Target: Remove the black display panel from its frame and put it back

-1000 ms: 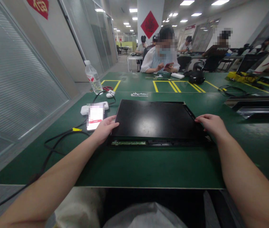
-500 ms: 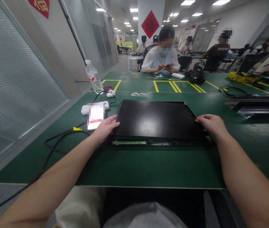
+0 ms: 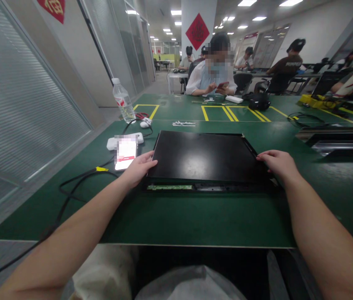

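Note:
A black display panel (image 3: 195, 156) lies slightly askew over a black frame (image 3: 251, 146), whose far and right edges show from under it. Along the near side, a green circuit board (image 3: 170, 187) is exposed in the frame. My left hand (image 3: 140, 167) grips the panel's left edge, thumb on top and fingers at the side. On the right, my right hand (image 3: 278, 163) has its thumb and fingers pinched at the right edge; whether it holds the panel, the frame or both is hidden.
Left of the panel are a lit phone (image 3: 125, 154), a white device (image 3: 112, 143), a black cable (image 3: 70, 189), a water bottle (image 3: 123, 102) and red-handled pliers (image 3: 142, 116). Thin metal strips (image 3: 183, 123) lie beyond. A person (image 3: 212, 75) sits opposite; long dark parts (image 3: 341, 139) lie right.

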Available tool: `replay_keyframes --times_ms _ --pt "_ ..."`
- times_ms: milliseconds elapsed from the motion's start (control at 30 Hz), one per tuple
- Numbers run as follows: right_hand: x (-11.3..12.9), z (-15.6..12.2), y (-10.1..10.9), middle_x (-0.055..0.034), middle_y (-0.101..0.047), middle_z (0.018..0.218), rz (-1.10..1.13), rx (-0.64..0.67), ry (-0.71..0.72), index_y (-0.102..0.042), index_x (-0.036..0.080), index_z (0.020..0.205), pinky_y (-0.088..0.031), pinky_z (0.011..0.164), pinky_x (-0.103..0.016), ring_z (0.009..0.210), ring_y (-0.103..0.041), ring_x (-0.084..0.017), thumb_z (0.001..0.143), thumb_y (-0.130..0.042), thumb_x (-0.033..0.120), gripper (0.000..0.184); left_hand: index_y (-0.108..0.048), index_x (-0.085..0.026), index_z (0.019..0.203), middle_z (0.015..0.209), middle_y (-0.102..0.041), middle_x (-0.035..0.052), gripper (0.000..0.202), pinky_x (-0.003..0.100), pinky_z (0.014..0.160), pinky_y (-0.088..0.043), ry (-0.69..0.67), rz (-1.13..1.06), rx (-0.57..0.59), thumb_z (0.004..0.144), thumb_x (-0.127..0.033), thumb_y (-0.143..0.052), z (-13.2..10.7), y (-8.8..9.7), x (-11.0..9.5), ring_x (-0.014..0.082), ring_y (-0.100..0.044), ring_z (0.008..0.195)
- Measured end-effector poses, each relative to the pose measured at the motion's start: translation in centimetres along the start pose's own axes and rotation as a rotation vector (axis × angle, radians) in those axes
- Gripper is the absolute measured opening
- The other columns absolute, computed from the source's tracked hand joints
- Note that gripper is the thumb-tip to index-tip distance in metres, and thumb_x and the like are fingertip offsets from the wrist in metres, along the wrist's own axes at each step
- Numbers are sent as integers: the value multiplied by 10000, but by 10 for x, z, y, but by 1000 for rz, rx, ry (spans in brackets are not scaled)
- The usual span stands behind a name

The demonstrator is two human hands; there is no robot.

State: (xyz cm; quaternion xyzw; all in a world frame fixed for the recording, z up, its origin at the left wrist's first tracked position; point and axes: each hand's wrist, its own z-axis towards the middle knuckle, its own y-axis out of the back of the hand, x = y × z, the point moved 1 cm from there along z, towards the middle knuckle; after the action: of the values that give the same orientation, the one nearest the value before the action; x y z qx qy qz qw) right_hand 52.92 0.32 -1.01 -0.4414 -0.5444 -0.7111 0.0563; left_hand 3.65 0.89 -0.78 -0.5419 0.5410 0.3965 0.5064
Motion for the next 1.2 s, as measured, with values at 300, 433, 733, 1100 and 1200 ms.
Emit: replay_keyframes --times_ms 300,433,733,1100,1200 --pt "-2 1 0 -74 -790 818 39 2 -5 -829 223 837 -523 474 -290 540 -604 -157 767 -784 305 117 -809 -137 1295 1039 -920 106 516 317 832 -710 29 -11 -69 792 -19 -792 0 -1 -1 277 -890 963" --pt "-1 -1 0 -76 -795 832 56 -10 11 -820 234 806 -524 468 -284 591 -632 -176 752 -783 302 94 -807 -133 1281 988 -917 92 506 300 777 -703 28 -19 -83 791 -9 -781 -1 -1 -1 262 -887 901" --pt "-4 2 0 -66 -792 796 58 -2 31 -820 236 802 -509 457 -287 532 -607 -165 737 -800 307 98 -805 -140 1251 1008 -914 94 507 308 749 -702 36 -22 -91 760 -15 -787 -1 0 -2 269 -883 889" --pt "1 -3 0 -80 -808 868 71 4 -11 -829 226 818 -508 484 -292 569 -614 -163 787 -760 274 90 -807 -143 1197 969 -911 87 449 298 744 -697 40 -13 -114 765 -26 -775 -3 -4 -4 270 -884 895" --pt "-1 -1 -1 -85 -821 894 109 11 -21 -828 227 806 -501 484 -284 578 -614 -160 787 -754 267 86 -821 -162 1209 974 -912 70 470 306 763 -705 37 -12 -111 764 -24 -767 -4 -6 -5 269 -885 914"
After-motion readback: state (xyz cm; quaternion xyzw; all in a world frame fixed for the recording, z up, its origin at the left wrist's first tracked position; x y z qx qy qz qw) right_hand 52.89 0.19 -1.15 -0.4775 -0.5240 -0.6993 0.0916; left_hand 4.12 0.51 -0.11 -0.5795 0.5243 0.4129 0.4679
